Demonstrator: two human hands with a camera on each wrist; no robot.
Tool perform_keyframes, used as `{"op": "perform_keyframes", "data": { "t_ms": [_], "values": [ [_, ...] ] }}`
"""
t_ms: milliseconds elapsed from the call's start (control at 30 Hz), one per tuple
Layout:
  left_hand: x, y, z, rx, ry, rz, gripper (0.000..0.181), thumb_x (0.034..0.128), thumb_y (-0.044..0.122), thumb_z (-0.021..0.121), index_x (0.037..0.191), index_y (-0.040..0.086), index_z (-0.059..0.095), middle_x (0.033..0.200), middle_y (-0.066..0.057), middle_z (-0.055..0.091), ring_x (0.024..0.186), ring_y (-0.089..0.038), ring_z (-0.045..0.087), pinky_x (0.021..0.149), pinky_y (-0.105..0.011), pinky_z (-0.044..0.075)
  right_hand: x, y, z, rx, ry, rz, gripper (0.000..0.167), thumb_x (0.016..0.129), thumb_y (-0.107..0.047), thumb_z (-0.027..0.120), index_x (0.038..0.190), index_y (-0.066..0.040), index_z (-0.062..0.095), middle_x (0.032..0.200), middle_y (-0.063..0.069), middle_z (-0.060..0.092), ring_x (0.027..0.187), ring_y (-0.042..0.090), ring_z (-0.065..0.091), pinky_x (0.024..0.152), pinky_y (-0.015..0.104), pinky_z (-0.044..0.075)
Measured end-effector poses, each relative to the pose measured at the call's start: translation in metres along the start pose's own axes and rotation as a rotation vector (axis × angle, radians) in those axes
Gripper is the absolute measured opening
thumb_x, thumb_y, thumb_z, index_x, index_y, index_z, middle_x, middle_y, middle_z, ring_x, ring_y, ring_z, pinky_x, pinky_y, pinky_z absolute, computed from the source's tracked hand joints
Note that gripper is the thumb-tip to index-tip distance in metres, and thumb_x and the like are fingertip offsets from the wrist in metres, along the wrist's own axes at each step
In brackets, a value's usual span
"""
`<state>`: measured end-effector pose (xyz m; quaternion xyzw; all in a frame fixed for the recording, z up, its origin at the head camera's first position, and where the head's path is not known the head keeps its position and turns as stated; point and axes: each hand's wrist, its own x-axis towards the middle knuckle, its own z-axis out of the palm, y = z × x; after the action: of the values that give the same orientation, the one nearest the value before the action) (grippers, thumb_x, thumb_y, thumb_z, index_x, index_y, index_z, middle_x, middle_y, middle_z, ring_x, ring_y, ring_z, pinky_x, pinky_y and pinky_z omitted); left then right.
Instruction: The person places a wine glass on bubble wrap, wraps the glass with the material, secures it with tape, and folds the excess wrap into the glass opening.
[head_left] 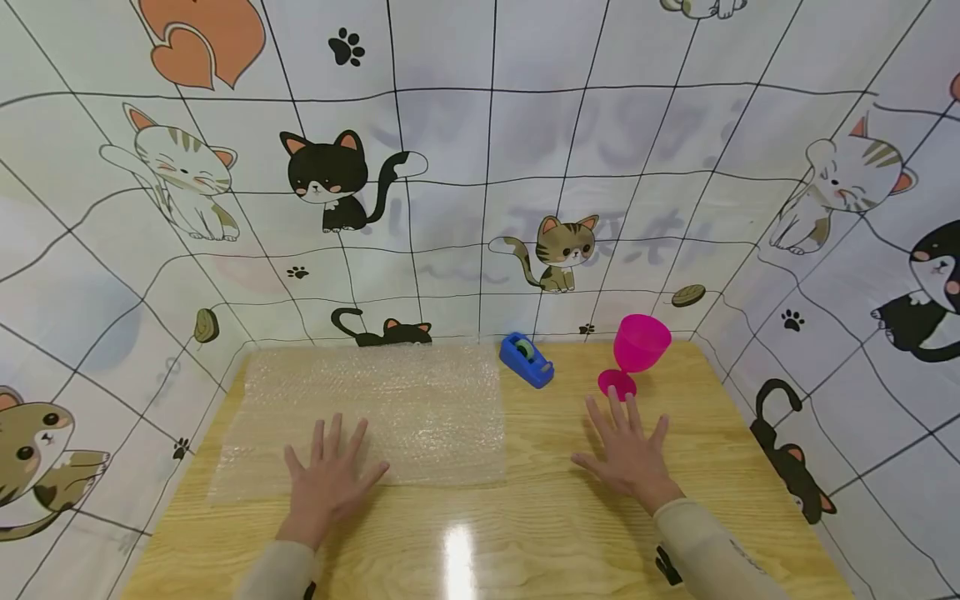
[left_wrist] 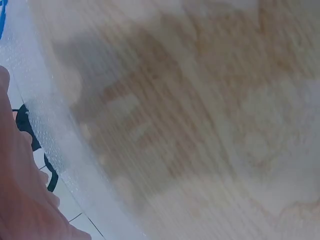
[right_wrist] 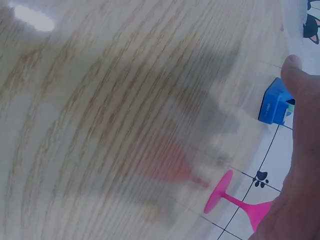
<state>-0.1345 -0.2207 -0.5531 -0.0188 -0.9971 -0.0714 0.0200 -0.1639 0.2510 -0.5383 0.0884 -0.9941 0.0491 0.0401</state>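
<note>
A clear sheet of bubble wrap (head_left: pixel 420 408) lies flat on the left part of the table. My left hand (head_left: pixel 330 475) is over its front edge, fingers spread and straight, holding nothing. On the right, my right hand (head_left: pixel 630 454) is also spread, its fingertips just in front of a bright pink goblet (head_left: pixel 641 343) standing on its round foot. Between the sheet and the goblet sits a blue tape dispenser (head_left: pixel 527 360) with a roll in it. In the right wrist view, the goblet (right_wrist: pixel 255 212) is partly hidden behind my hand.
The light wooden table (head_left: pixel 555 533) has a shiny surface that reflects a lamp. White cloth (head_left: pixel 450 208) printed with cartoon cats and black grid lines stands behind it and along both sides.
</note>
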Motion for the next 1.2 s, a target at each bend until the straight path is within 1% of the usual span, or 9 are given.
{"op": "perform_keyframes", "data": {
  "t_ms": [167,333,500,667,800,867,1033,1133,1200],
  "values": [
    [0.003,-0.005,-0.006,-0.011,-0.023,-0.005,0.082,0.0894,0.075,0.037,0.153,0.024,0.031,0.161,-0.019,0.018,0.147,-0.046,0.014,0.105,-0.081,0.006,0.003,-0.004,-0.002,0.014,0.003,-0.02,0.096,0.081,-0.07,0.06,0.156,-0.027,0.02,0.165,0.014,0.009,0.148,0.045,0.012,0.103,0.082,-0.005],
    [0.004,-0.008,-0.012,-0.023,-0.045,-0.013,0.08,0.0916,0.071,0.038,0.152,0.019,0.034,0.159,-0.022,0.022,0.145,-0.048,0.019,0.105,-0.081,0.01,0.004,-0.011,-0.002,0.019,-0.007,-0.033,0.093,0.081,-0.068,0.061,0.156,-0.027,0.022,0.164,0.013,0.014,0.149,0.042,0.013,0.106,0.081,-0.001],
    [0.007,-0.011,-0.015,-0.043,-0.078,-0.029,0.078,0.0929,0.069,0.039,0.151,0.016,0.036,0.158,-0.023,0.025,0.145,-0.049,0.02,0.105,-0.081,0.011,0.005,-0.017,-0.004,0.006,0.012,-0.042,0.089,0.082,-0.064,0.063,0.154,-0.023,0.03,0.161,0.014,0.021,0.148,0.04,0.018,0.108,0.079,0.008],
    [0.008,-0.011,-0.019,-0.057,-0.098,-0.04,0.077,0.0936,0.067,0.039,0.15,0.015,0.037,0.157,-0.025,0.026,0.144,-0.05,0.02,0.106,-0.08,0.012,0.01,-0.016,-0.007,0.028,0.02,-0.019,0.082,0.086,-0.058,0.063,0.15,-0.015,0.036,0.156,0.016,0.033,0.143,0.039,0.03,0.11,0.074,0.013],
    [0.008,-0.012,-0.019,-0.063,-0.111,-0.04,0.078,0.0932,0.068,0.039,0.149,0.014,0.038,0.157,-0.024,0.027,0.144,-0.05,0.021,0.106,-0.08,0.013,0.018,-0.01,-0.005,0.069,0.014,0.004,0.075,0.089,-0.053,0.061,0.146,-0.009,0.041,0.147,0.017,0.045,0.135,0.039,0.041,0.11,0.069,0.022],
    [0.007,-0.012,-0.018,-0.069,-0.12,-0.037,0.079,0.0926,0.069,0.039,0.149,0.014,0.039,0.156,-0.024,0.028,0.144,-0.049,0.021,0.106,-0.08,0.013,0.023,-0.007,-0.005,0.085,0.009,0.019,0.072,0.09,-0.052,0.06,0.143,-0.006,0.044,0.143,0.018,0.049,0.133,0.039,0.043,0.107,0.067,0.028],
    [0.007,-0.014,-0.017,-0.076,-0.141,-0.035,0.08,0.0917,0.071,0.039,0.149,0.014,0.04,0.156,-0.024,0.028,0.144,-0.049,0.021,0.106,-0.08,0.012,0.035,0.007,-0.007,0.117,-0.035,0.066,0.068,0.093,-0.051,0.056,0.139,-0.002,0.048,0.137,0.023,0.053,0.127,0.043,0.048,0.101,0.067,0.035],
    [0.006,-0.015,-0.017,-0.083,-0.141,-0.039,0.079,0.0918,0.07,0.04,0.148,0.014,0.04,0.156,-0.024,0.029,0.144,-0.049,0.022,0.106,-0.08,0.012,0.041,0.018,-0.009,0.171,-0.071,0.088,0.062,0.095,-0.046,0.054,0.137,0.0,0.05,0.133,0.024,0.057,0.122,0.046,0.052,0.097,0.067,0.038],
    [0.005,-0.016,-0.017,-0.083,-0.14,-0.041,0.079,0.0918,0.069,0.041,0.148,0.014,0.041,0.156,-0.023,0.029,0.143,-0.049,0.022,0.106,-0.08,0.012,0.044,0.025,-0.01,0.229,-0.101,0.111,0.059,0.097,-0.043,0.053,0.137,0.001,0.051,0.13,0.024,0.06,0.119,0.046,0.055,0.096,0.066,0.04]
  ]
}}
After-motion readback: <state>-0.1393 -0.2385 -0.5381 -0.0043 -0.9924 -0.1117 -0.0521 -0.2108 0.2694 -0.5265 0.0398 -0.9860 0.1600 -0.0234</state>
